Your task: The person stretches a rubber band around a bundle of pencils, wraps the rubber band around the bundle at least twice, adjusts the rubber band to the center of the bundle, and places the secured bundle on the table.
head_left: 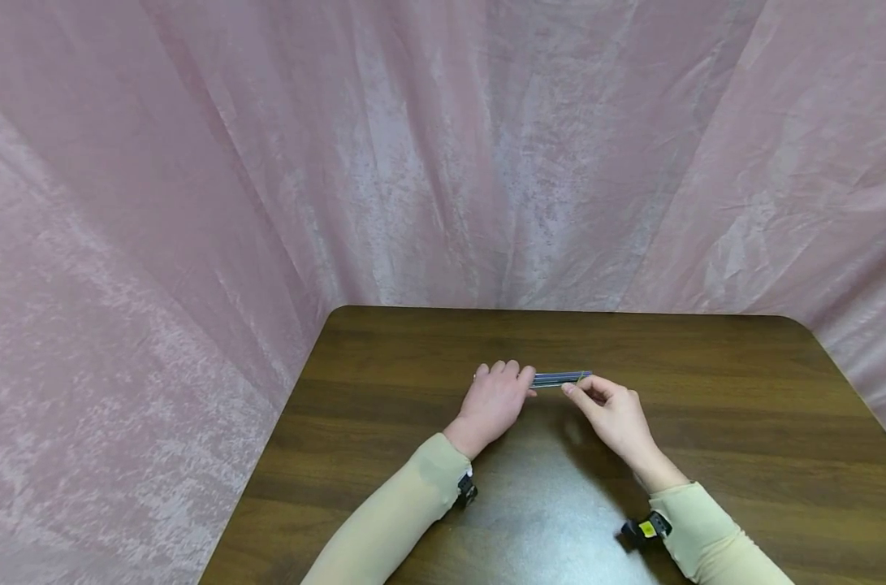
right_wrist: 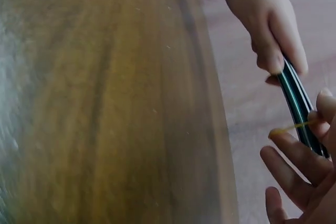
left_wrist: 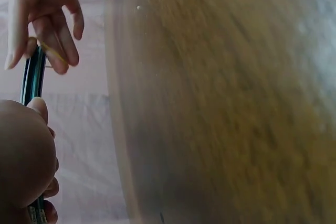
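Note:
My left hand grips a bundle of slim, dark glossy pencils, which points to the right. In the left wrist view its fingers wrap round the pencils, and gold print shows on their near ends. At the other end, my right hand holds a thin yellow rubber band. The band stretches from the bundle to a fingertip of that hand, with the thumb close beside the pencils. The right hand's other fingers are spread and loosely bent. Part of the bundle is hidden under the left palm.
Both hands work above a brown wood-grain table with rounded far corners. Pink curtain hangs behind it and along the sides. Dark wrist cameras sit at the pale green sleeves.

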A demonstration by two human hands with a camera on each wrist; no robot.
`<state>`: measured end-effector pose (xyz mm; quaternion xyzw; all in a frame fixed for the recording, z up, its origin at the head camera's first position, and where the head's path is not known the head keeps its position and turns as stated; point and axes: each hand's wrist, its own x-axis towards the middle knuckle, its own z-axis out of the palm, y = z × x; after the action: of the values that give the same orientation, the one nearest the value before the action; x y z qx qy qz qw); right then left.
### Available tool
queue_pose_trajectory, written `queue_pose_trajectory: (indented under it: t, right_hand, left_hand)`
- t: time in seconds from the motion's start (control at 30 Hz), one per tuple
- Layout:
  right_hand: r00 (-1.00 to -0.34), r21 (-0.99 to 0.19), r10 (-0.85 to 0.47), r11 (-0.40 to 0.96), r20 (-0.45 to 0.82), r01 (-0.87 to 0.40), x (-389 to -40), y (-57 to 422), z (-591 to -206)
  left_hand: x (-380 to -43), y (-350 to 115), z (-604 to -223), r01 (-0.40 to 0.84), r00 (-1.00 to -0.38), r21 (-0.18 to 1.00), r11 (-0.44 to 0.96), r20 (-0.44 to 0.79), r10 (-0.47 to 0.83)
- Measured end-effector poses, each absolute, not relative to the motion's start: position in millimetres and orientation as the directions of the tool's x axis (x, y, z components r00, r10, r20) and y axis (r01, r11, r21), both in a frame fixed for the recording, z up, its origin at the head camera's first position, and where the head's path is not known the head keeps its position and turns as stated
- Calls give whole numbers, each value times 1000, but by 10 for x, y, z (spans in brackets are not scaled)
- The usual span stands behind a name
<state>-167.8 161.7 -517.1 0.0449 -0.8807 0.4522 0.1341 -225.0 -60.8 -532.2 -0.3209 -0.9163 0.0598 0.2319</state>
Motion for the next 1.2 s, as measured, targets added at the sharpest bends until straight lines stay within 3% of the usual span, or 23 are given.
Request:
queue_pose_trajectory:
  t: [0.2, 0.4, 0.5, 0.63, 0.8, 0.9, 1.07, 1.2]
  right_hand:
    - [-928, -674, -113, 657, 355, -338, -1621, 1498, -5197]
    - [-795, -416, -332, 714, 508, -564, -1589, 1470, -5151]
    - [-795, -470, -356, 660, 492, -586, -1623, 1483, -5122]
    - [-861, -670, -332, 541, 386, -509, -1678, 1516, -5137]
    - [-827, -704, -478, 476, 295, -527, -1647, 1453, -5146]
    - [-755, -576, -567, 513, 329, -636, -1571, 1359, -5093]
    - [-603, -327, -636, 508, 482, -797, -1448, 1273, -5013]
    - [-591, -437, -593, 401, 547, -805, -1390, 1291, -5012]
  left_hand:
    - [-2280, -646, -5297, 571, -733, -136, 810, 360, 577]
    - [-2323, -742, -5244, 573, -803, 83, 815, 255, 538]
    - [-2329, -744, -5211, 604, -796, 199, 772, 212, 568]
    - [-2329, -730, -5161, 636, -771, 290, 715, 198, 606]
    - [-2321, -723, -5117, 665, -746, 254, 702, 191, 638]
    - [-2332, -729, -5125, 646, -763, 196, 738, 192, 617]
    - [-2366, -772, -5164, 525, -849, 149, 838, 149, 506]
    - [-2381, -799, -5177, 460, -888, 165, 873, 118, 445]
